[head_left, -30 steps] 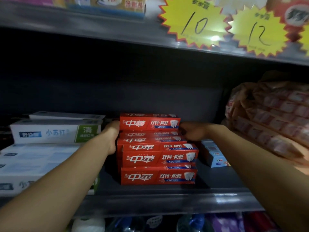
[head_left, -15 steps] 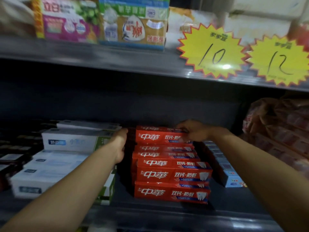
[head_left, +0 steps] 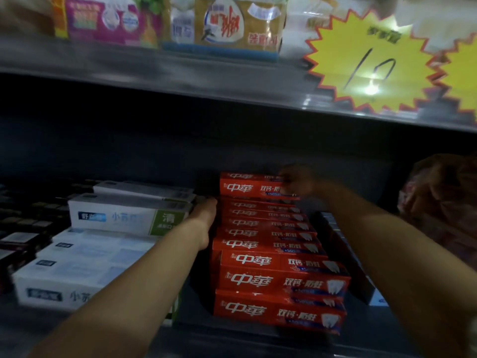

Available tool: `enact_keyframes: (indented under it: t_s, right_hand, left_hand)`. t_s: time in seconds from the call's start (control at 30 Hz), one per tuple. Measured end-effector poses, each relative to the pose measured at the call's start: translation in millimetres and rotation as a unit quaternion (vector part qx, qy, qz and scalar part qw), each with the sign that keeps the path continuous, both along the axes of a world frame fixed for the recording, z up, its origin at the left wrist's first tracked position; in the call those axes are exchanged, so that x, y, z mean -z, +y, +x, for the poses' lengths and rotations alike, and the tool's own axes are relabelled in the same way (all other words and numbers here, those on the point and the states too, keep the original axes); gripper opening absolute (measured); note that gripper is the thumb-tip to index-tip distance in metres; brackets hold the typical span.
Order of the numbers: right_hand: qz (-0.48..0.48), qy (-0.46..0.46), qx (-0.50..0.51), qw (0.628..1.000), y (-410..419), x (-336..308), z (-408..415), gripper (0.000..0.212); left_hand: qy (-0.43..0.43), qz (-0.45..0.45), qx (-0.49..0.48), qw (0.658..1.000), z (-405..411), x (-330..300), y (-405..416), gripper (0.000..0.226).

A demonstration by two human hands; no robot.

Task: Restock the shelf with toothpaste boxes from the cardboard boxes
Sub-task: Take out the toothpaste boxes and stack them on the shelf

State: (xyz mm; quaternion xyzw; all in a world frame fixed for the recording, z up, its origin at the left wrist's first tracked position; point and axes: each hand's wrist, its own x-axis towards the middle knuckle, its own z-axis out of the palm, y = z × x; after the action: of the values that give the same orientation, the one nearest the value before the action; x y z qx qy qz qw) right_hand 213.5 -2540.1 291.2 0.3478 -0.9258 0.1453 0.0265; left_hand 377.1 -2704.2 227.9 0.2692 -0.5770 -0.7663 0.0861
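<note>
The red toothpaste boxes (head_left: 273, 257) form a stepped stack on the shelf (head_left: 232, 339), at the 5 o'clock position from frame centre. The stack lies flat, long faces toward the camera.

The top red box (head_left: 247, 187) sits at the rear of the stack, at 12 o'clock from the lower boxes.

Right hand (head_left: 296, 180): its grip is clamped on the right end of the top red box, fingers curled over the upper edge. Motion blur hides the thumb.

Left hand (head_left: 205, 215): positioned at 9 o'clock from the stack, against the left ends of the rear boxes. The fingers are hidden behind the boxes; whether this grip is apart or together cannot be told.

White toothpaste boxes (head_left: 103, 244) lie in layers at 9 o'clock from the red stack, just beside the left forearm.

A blue-and-dark box row (head_left: 346, 257) lies at 3 o'clock from the stack, touching or nearly touching it.

A yellow starburst price tag (head_left: 371, 63) hangs on the upper shelf edge at 1 o'clock. Wrapped packages (head_left: 444, 202) occupy the far 3 o'clock side.
</note>
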Motion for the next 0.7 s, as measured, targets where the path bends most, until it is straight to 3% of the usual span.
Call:
enact_keyframes:
  t_s: [0.17, 0.53, 0.7]
  right_hand:
    - [-0.004, -0.015, 0.004, 1.0, -8.4, 9.0, -12.7, 0.019]
    - [0.003, 0.048, 0.026, 0.998, -26.2, 11.2, -39.9, 0.039]
    - [0.01, 0.018, 0.043, 0.999, -38.5, 19.6, -52.3, 0.035]
  left_hand:
    - [-0.002, 0.009, -0.01, 1.0, -4.6, 5.2, -6.1, 0.037]
    - [0.022, 0.006, 0.011, 1.0, -17.2, -0.3, -11.0, 0.04]
    - [0.019, 0.015, 0.001, 1.0, -21.0, 0.4, -13.5, 0.04]
